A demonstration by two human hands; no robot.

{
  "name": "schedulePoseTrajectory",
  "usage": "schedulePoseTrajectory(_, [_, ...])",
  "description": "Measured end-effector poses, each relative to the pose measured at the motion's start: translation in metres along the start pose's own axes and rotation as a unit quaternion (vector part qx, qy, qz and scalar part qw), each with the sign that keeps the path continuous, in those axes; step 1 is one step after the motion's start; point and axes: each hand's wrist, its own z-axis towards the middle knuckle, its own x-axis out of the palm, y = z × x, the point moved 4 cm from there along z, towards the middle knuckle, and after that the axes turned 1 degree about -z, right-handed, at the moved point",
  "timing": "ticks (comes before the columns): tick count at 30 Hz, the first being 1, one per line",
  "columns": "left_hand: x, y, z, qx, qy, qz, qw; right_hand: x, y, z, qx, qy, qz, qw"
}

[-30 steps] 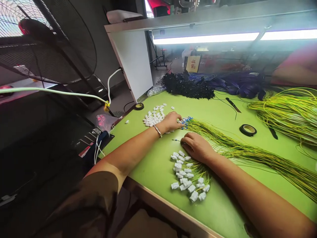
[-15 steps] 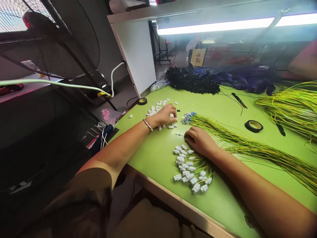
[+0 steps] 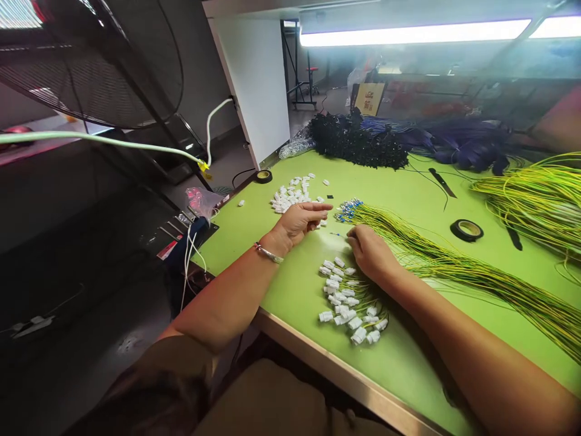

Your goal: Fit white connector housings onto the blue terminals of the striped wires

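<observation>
My left hand (image 3: 305, 221) is over the near edge of a pile of loose white plastic connectors (image 3: 290, 195). Its index finger points forward while the other fingers curl in; whatever they hold is hidden. My right hand (image 3: 370, 249) pinches a thin wire, whose blue-and-metal terminal tip (image 3: 336, 234) sticks out toward my left hand. Just beyond it is a bundle of yellow-green wires (image 3: 408, 239) with blue and silver crimped ends (image 3: 348, 210). Below my right hand lies a cluster of wires capped with white connectors (image 3: 345, 301).
A roll of black tape (image 3: 466, 230) lies right of the bundle, another roll (image 3: 263, 176) at the far left corner. A dark blade-like tool (image 3: 442, 181), black connectors (image 3: 358, 142) and more yellow-green wire (image 3: 540, 194) lie behind. A white panel (image 3: 258, 91) borders the green table (image 3: 295, 290).
My left hand has drawn back from the white connector pile, turning and stretching its index finger. My right hand still pinches the wire, slightly farther forward. The camera view has shifted a little.
</observation>
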Motion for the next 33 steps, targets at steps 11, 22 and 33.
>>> schedulePoseTrajectory(11, [0.012, 0.022, 0.003, -0.048, 0.093, -0.071, 0.992, -0.023, -0.010, -0.002, 0.065, -0.148, 0.172, 0.972])
schedulePoseTrajectory(22, [0.020, 0.027, 0.001, 0.002, 0.090, -0.031, 0.995, -0.019, -0.015, -0.004, 0.113, -0.040, 0.179, 0.976])
schedulePoseTrajectory(33, [0.023, 0.024, -0.003, 0.005, 0.099, 0.022, 0.995, -0.017, -0.012, 0.000, 0.121, 0.040, 0.212, 0.969])
